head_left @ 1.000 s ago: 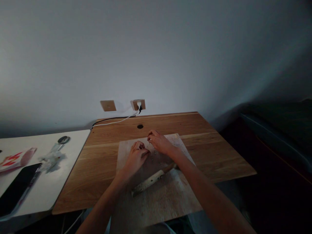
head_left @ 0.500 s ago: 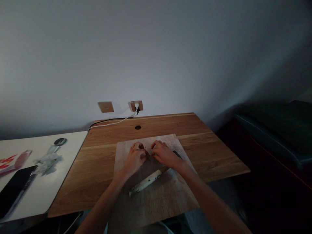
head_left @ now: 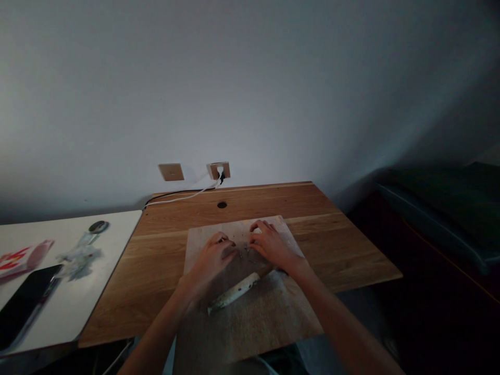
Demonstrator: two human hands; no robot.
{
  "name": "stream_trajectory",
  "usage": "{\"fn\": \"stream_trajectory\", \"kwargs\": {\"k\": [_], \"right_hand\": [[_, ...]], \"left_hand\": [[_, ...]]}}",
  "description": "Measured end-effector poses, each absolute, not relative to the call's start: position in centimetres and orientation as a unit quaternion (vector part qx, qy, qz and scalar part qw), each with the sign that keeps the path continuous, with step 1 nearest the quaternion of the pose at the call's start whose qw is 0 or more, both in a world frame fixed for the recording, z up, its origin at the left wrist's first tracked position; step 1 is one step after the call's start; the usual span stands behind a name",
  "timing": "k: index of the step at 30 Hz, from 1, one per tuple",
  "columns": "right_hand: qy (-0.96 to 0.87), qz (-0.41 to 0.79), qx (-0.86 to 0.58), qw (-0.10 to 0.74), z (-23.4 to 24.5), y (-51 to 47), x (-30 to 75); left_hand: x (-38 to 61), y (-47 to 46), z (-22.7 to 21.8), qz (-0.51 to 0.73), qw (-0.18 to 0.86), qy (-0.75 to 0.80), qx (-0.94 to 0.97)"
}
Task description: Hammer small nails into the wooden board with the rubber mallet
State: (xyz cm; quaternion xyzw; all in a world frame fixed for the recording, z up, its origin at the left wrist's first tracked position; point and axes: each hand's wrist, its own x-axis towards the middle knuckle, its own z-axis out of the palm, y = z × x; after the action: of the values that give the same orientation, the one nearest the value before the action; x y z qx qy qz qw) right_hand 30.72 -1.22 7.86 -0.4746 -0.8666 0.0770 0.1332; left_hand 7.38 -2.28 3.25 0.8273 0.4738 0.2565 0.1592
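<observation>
My left hand (head_left: 213,255) hovers over or rests on a wooden board (head_left: 250,325), its fingers curved and the thumb held apart. Facing it, my right hand (head_left: 269,244) has its fingers bent and spread above the board; nothing shows in its grasp. Between the two sets of fingertips lie several small, thin bits (head_left: 241,253), perhaps nails, too small to tell. Below the hands, a long tool with a pale, dark-spotted body (head_left: 236,292) and a brown section lies slantwise on the board. My right wrist and forearm hide its upper right end.
The board lies on a wooden desk (head_left: 156,271) against the wall. On a white table (head_left: 97,291) at left are a phone (head_left: 29,297), a red-and-white packet (head_left: 23,259), a crumpled clear plastic bag (head_left: 80,259) and a round dark item (head_left: 98,227). Cables (head_left: 183,197) run to a wall socket (head_left: 219,170).
My hands have moved apart, the right one shifting slightly right and away from the left. More of the small bits between them show now. The spotted tool lies as before.
</observation>
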Motion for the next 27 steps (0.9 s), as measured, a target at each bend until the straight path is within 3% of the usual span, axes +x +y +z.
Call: {"fn": "stream_trajectory", "kwargs": {"k": [4, 15, 21, 27], "right_hand": [[-0.852, 0.093, -0.501, 0.118, 8.9, -1.2, 31.8], [-0.837, 0.164, -0.522, -0.023, 9.2, -1.8, 29.5], [-0.836, 0.192, -0.513, -0.035, 8.4, -1.1, 28.9], [-0.835, 0.223, -0.503, -0.015, 7.9, -0.2, 29.0]], "left_hand": [[6.5, -2.9, 3.8, 0.214, 0.162, 0.461, 0.846], [9.2, -3.8, 4.3, 0.187, 0.211, 0.429, 0.858], [9.7, -3.9, 4.9, 0.180, 0.281, 0.451, 0.828], [9.5, -3.3, 3.8, 0.186, 0.263, 0.477, 0.818]]}}
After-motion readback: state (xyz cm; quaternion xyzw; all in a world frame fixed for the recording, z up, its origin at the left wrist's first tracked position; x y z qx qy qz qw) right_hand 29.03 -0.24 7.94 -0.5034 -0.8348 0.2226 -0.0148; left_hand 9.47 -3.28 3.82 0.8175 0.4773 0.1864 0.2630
